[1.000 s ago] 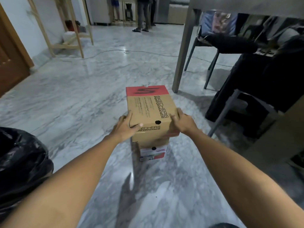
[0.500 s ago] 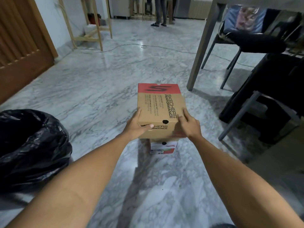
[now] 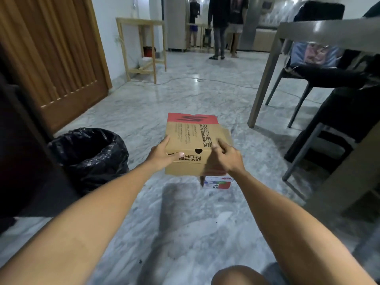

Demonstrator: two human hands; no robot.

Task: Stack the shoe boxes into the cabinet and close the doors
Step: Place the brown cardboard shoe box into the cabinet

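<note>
I hold a brown cardboard shoe box (image 3: 189, 138) with a red far end and black lettering in front of me, above the marble floor. My left hand (image 3: 162, 155) grips its near left corner, thumb on the front face. My right hand (image 3: 228, 156) grips the near right corner, fingers curled over the lid. Below it and slightly right, a smaller shoe box (image 3: 218, 182) with a white and red label stands on the floor, mostly hidden by the held box. A dark panel (image 3: 22, 153) stands at the left edge; I cannot tell whether it belongs to the cabinet.
A bin lined with a black bag (image 3: 90, 155) stands left of the boxes. A brown wooden door (image 3: 53, 58) is behind it. A grey table (image 3: 267, 79) and chairs (image 3: 320, 128) crowd the right. People (image 3: 222, 25) stand far back, by a wooden frame (image 3: 141, 48).
The brown box has come up off the smaller box and shifted left. My view has lifted and turned left, bringing the bin and the door further into sight.
</note>
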